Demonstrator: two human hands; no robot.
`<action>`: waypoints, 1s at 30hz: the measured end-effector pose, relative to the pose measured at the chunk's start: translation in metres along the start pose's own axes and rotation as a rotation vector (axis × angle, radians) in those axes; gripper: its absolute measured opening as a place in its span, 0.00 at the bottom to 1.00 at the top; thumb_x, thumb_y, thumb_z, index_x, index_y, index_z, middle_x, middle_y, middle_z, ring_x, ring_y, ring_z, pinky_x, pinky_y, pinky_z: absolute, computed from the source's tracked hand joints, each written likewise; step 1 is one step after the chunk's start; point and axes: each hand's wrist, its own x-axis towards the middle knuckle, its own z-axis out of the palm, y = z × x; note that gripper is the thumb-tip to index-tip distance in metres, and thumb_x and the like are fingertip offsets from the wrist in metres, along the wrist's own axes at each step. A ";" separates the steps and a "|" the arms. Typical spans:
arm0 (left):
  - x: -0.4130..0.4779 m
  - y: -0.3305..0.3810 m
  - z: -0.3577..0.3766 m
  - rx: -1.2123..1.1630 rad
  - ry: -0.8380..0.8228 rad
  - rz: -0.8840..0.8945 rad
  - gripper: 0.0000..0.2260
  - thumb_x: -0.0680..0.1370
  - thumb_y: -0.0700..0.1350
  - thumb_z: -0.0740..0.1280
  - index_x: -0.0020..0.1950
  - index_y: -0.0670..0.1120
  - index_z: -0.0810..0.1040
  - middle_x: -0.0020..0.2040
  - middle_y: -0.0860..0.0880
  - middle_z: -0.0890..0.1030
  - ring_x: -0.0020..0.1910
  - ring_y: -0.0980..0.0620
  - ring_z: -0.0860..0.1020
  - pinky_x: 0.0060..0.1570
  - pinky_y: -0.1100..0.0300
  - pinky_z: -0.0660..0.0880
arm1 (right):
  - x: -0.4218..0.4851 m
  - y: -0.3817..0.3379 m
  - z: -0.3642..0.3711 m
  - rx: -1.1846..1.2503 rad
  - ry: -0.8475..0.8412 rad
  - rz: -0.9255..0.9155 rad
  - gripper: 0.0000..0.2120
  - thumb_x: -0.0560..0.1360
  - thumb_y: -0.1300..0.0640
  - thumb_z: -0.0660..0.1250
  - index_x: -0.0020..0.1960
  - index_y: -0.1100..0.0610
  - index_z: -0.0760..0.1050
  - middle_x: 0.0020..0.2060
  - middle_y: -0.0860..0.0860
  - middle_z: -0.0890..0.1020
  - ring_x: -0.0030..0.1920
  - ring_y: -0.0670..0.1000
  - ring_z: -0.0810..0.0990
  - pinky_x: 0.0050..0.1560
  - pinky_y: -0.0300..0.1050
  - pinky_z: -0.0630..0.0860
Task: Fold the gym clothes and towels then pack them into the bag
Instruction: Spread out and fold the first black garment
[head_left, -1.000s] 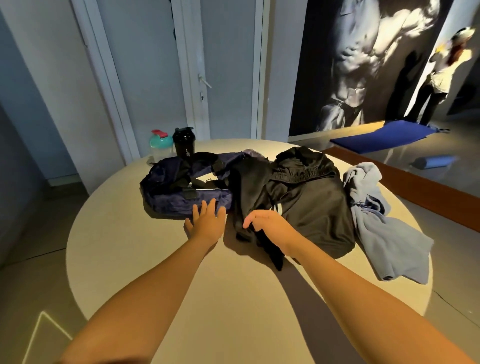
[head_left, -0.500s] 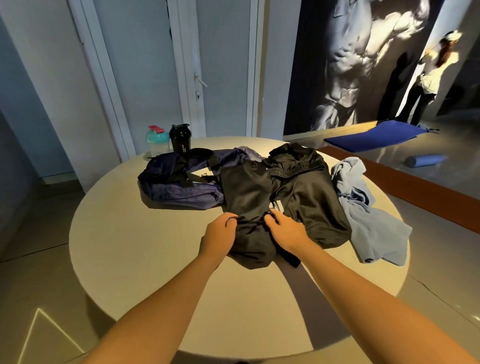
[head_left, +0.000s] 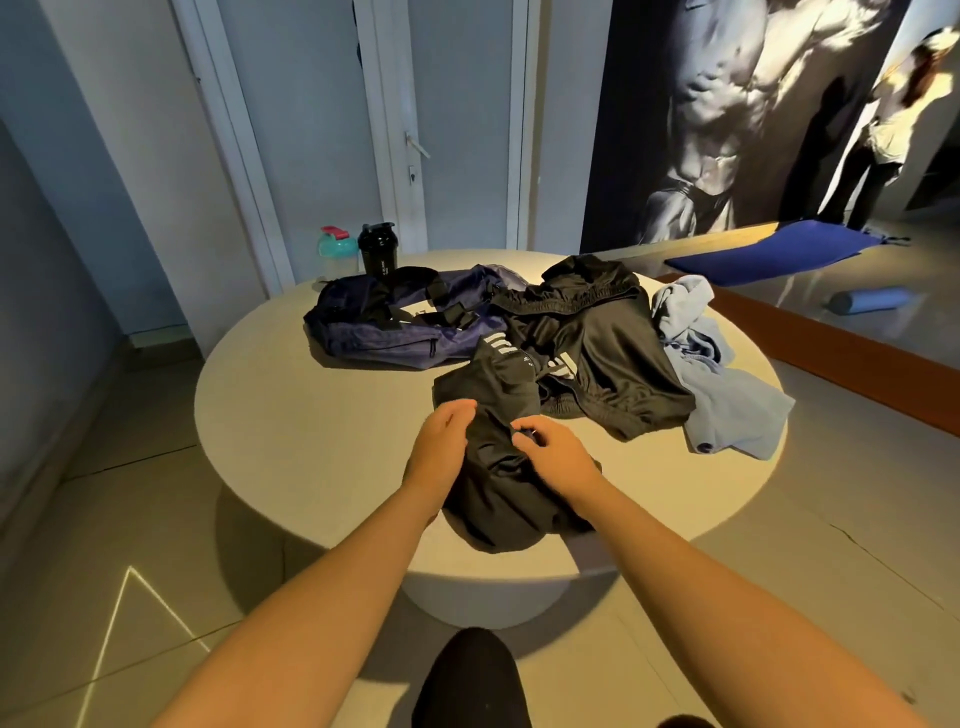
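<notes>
A black garment with white stripes (head_left: 498, 467) lies bunched at the near edge of the round table (head_left: 311, 415). My left hand (head_left: 441, 441) grips its left side and my right hand (head_left: 556, 457) pinches its cloth on the right. Behind it a second black garment (head_left: 613, 353) is spread out. A light blue towel or top (head_left: 727, 395) lies crumpled at the right. The dark navy bag (head_left: 384, 327) with black straps lies at the back left.
A teal bottle with a pink lid (head_left: 337, 254) and a black shaker (head_left: 378, 254) stand at the table's far left edge. A door is behind the table. A blue mat (head_left: 769, 254) and a blue roll (head_left: 867, 300) lie on the floor at the right.
Both hands have taken hold of the striped black garment and pulled it off the pile toward the table's near edge. The view has drawn back from the table.
</notes>
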 end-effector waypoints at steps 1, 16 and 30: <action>-0.002 -0.004 -0.002 0.066 0.044 -0.009 0.17 0.74 0.59 0.64 0.62 0.60 0.79 0.64 0.54 0.78 0.60 0.52 0.77 0.65 0.48 0.75 | -0.010 -0.005 -0.004 0.099 -0.022 0.037 0.12 0.82 0.52 0.64 0.55 0.58 0.81 0.55 0.52 0.83 0.57 0.54 0.80 0.57 0.47 0.73; -0.086 -0.011 -0.001 0.068 -0.013 0.080 0.17 0.83 0.52 0.64 0.71 0.52 0.74 0.62 0.57 0.75 0.61 0.57 0.74 0.56 0.65 0.69 | -0.075 -0.021 0.000 0.059 -0.084 0.080 0.06 0.78 0.54 0.66 0.52 0.53 0.79 0.46 0.50 0.82 0.47 0.53 0.79 0.49 0.49 0.75; -0.097 -0.015 -0.053 0.195 0.315 0.244 0.12 0.84 0.41 0.60 0.65 0.52 0.76 0.64 0.51 0.78 0.61 0.52 0.77 0.61 0.57 0.73 | -0.085 -0.028 0.024 -0.041 -0.118 -0.022 0.30 0.79 0.52 0.65 0.79 0.46 0.59 0.73 0.52 0.71 0.72 0.57 0.70 0.72 0.55 0.64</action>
